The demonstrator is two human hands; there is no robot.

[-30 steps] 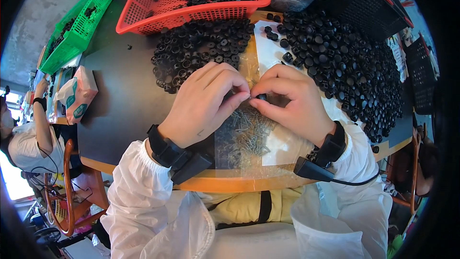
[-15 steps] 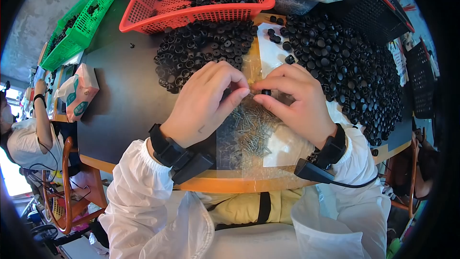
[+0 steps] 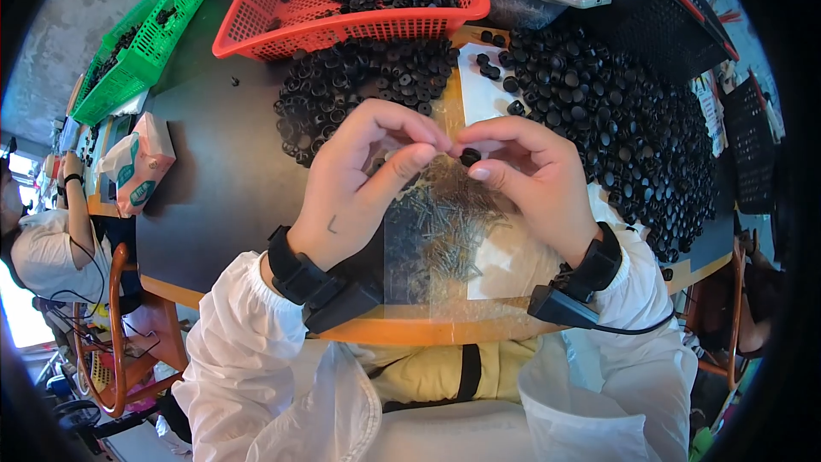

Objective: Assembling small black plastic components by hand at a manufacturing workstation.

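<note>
Between the thumb and fingers of my right hand (image 3: 547, 167) is a small round black knob (image 3: 469, 156). My left hand (image 3: 355, 171) is beside it, thumb apart from the forefinger, with its fingertips close to the knob and my right fingertips. I see nothing held in the left hand, though its inner fingers are partly hidden. Below both hands lies a loose heap of thin metal screws (image 3: 453, 235). Black ring-shaped parts (image 3: 321, 103) are piled beyond my left hand. A large pile of black round knobs (image 3: 629, 120) spreads to the right of my right hand.
A red basket (image 3: 355, 41) of black parts stands at the back, beside a clear plastic tub (image 3: 522, 8) with a phone (image 3: 586, 0) on it. Black baskets (image 3: 667, 26) stand at the right. At left are a tissue pack (image 3: 150, 162), a green basket (image 3: 158, 47) and another person (image 3: 56, 239).
My left thumb has parted from the forefinger, where it pinched a thin screw at the knob. The knob has tilted and moved slightly up in my right fingers.
</note>
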